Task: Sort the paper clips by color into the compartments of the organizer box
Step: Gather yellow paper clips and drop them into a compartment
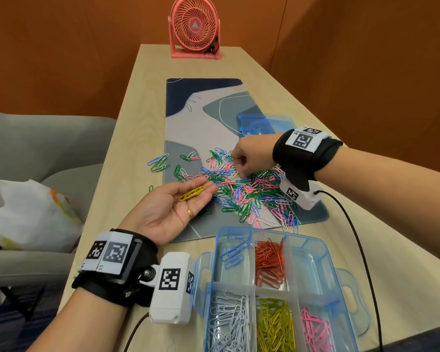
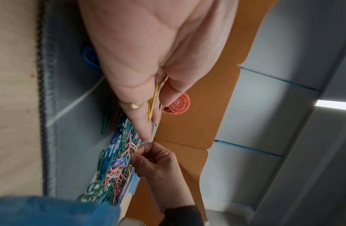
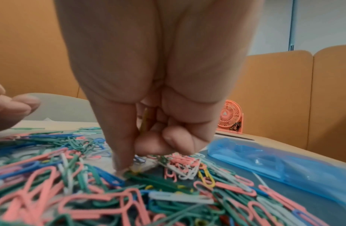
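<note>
- Serving as a tray, the left hand (image 1: pixel 174 207) lay palm up with fingers straight and together at about 9 o'clock of the mixed pile (image 1: pixel 241 191), a few yellow clips (image 1: pixel 191 193) resting loose across the fingers; the exact number could not be told. Judged, it waited close by so each new yellow clip had only a short way to travel.
- The right hand (image 1: pixel 249 158) reached down into the pile's 12 o'clock side, fingers curled; the right wrist view showed a yellowish clip (image 3: pixel 145 120) tucked in the curl and a fingertip (image 3: pixel 122 168) pressing on another yellow clip among green ones.
- The organizer box (image 1: pixel 313 243) sat at 6 o'clock of the pile, nearest the person, probably for easy emptying. Six compartments showed: blue held three clips, red, white, yellow and pink held many, one was empty, likely kept for green.
- One blue lid (image 1: pixel 264 124) lay at 1 o'clock, out of the way.
- One pink fan (image 1: pixel 194 26) stood at 12 o'clock, far end.
</note>
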Demonstrator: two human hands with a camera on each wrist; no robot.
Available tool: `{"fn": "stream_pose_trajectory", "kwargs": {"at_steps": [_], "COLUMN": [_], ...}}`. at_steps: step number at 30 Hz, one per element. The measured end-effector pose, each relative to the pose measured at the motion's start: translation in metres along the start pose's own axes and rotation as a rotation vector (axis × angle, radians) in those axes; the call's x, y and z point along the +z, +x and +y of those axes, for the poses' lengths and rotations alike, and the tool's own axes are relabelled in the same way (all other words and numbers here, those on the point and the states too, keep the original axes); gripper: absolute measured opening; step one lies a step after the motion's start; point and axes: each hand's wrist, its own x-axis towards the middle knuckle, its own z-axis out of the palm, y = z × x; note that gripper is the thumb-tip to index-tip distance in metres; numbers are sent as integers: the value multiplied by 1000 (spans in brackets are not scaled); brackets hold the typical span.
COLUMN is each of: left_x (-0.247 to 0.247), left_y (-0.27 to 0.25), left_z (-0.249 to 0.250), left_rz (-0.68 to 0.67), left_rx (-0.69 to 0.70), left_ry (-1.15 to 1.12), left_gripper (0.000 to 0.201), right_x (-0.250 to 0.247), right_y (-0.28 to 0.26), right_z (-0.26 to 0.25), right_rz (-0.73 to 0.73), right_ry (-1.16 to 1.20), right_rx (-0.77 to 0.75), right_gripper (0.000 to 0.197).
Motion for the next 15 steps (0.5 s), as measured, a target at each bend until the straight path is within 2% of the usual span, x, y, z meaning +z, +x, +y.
{"fn": "stream_pose_trajectory", "kwargs": {"at_steps": [8,12,15], "left_x": [-1,-1,-1], "left_y": [1,1,2], "left_z": [0,0,0], "left_rz": [-3,-4,-4], "left_rx": [2,1,1], "left_ry": [-4,-12,-20], "left_gripper": [28,28,28], "right_x": [-6,-9,-12], "right_y": [-1,-2,-4], "right_z": [-8,-9,-12], "right_rz": [-39,-16,21], "right_ry": [-12,16,84], "right_rx": [5,-10,-25], "right_gripper": [12,19,12]}}
